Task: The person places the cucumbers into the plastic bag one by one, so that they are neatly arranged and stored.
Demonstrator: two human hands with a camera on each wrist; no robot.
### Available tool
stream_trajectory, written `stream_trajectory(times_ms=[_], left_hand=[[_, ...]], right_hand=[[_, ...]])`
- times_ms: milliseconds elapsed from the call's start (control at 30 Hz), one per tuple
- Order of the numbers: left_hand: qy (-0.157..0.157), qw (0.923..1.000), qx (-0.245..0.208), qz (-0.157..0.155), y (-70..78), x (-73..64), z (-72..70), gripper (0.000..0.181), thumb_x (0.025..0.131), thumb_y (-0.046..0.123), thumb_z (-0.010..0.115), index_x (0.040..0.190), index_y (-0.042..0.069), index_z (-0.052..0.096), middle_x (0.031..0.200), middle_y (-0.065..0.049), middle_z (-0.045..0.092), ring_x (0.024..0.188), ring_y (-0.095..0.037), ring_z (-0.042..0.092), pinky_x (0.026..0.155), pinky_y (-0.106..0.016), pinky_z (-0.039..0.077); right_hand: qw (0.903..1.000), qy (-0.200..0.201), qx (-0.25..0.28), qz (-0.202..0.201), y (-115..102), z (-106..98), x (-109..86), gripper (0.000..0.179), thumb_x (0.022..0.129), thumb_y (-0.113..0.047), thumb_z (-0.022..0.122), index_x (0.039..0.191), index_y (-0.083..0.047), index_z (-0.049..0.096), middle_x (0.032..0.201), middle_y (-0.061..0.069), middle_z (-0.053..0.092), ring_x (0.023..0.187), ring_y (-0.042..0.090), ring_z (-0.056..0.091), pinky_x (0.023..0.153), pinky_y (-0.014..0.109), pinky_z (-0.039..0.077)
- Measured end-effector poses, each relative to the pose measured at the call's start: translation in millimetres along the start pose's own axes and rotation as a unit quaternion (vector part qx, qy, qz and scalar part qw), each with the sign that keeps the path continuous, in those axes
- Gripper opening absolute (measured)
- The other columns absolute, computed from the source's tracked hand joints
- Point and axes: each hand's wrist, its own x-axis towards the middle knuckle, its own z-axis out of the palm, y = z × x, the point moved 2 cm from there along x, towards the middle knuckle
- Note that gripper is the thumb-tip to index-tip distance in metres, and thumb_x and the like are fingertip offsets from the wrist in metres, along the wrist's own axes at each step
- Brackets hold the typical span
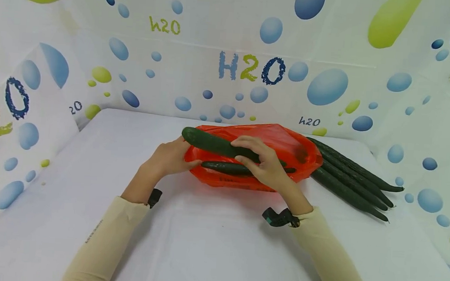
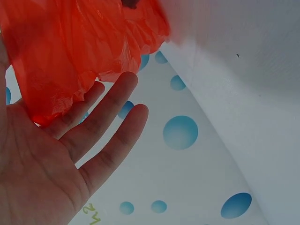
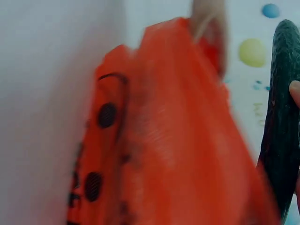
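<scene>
1. Backdrop (image 1: 197,86), white with blue and green spots, behind the table.
2. White table (image 1: 202,247) beneath everything.
3. Red bag (image 1: 288,138) near the table's far edge, mouth open, one cucumber (image 1: 227,168) visible inside.
4. Three loose cucumbers (image 1: 355,182) side by side, right of the bag.
5. Held cucumber (image 1: 213,144), tilted above the bag's mouth.
6. Right hand (image 1: 264,160), fingers and thumb gripping that cucumber.
7. Left hand (image 1: 170,158), spread wide, touching the bag's left end.
</scene>
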Motion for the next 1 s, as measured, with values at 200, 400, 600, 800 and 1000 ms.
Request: stream_trajectory(times_ms=[200, 400, 600, 800, 1000], left_hand=[[-0.012, 0.9998, -0.009, -0.012, 3.1, -0.1, 1.0, 0.076, 0.09, 0.036, 0.066, 0.152, 0.011, 0.031, 0.148, -0.015, 0.043, 0.12, -0.04, 0.055, 0.092, -0.063, 0.047], [-0.016, 0.9992, 0.031, -0.02, 4.9, 0.5, -3.0, 0.076, 0.09, 0.039, 0.063, 0.152, 0.009, 0.03, 0.148, -0.022, 0.04, 0.118, -0.042, 0.056, 0.089, -0.062, 0.05], [-0.016, 0.999, 0.038, -0.019, 5.6, -1.1, -4.2, 0.076, 0.091, 0.04, 0.063, 0.153, 0.011, 0.029, 0.147, -0.025, 0.04, 0.114, -0.045, 0.057, 0.088, -0.062, 0.05], [-0.008, 0.9993, 0.034, -0.01, 5.9, -1.2, -3.2, 0.075, 0.091, 0.04, 0.064, 0.153, 0.014, 0.029, 0.145, -0.026, 0.042, 0.106, -0.045, 0.061, 0.085, -0.061, 0.052], [-0.007, 0.9993, 0.034, -0.011, 5.5, -0.9, -2.8, 0.076, 0.09, 0.04, 0.064, 0.153, 0.015, 0.03, 0.144, -0.025, 0.042, 0.106, -0.045, 0.061, 0.085, -0.061, 0.052]], right_hand=[[0.9985, -0.025, -0.041, 0.026, 11, 3, -9.8, 0.044, 0.082, 0.012, 0.068, 0.123, -0.001, 0.06, 0.121, 0.015, 0.06, 0.117, 0.028, 0.054, 0.101, 0.033, 0.047], [0.9934, -0.027, -0.071, 0.087, 24, 2, -15.4, 0.04, 0.088, 0.006, 0.065, 0.126, -0.005, 0.059, 0.125, 0.013, 0.058, 0.121, 0.027, 0.051, 0.102, 0.043, 0.046], [0.9819, -0.041, -0.095, 0.159, 37, 1, -18.7, 0.039, 0.09, 0.007, 0.062, 0.126, -0.006, 0.059, 0.126, 0.013, 0.058, 0.123, 0.029, 0.049, 0.104, 0.048, 0.044], [0.9734, -0.067, -0.109, 0.19, 48, 0, -23.2, 0.037, 0.089, 0.007, 0.062, 0.125, -0.005, 0.06, 0.124, 0.014, 0.06, 0.122, 0.031, 0.05, 0.106, 0.049, 0.041], [0.9688, -0.094, -0.115, 0.198, 59, 2, -25.7, 0.036, 0.089, 0.008, 0.062, 0.123, -0.003, 0.06, 0.122, 0.014, 0.061, 0.119, 0.032, 0.051, 0.105, 0.049, 0.041]])
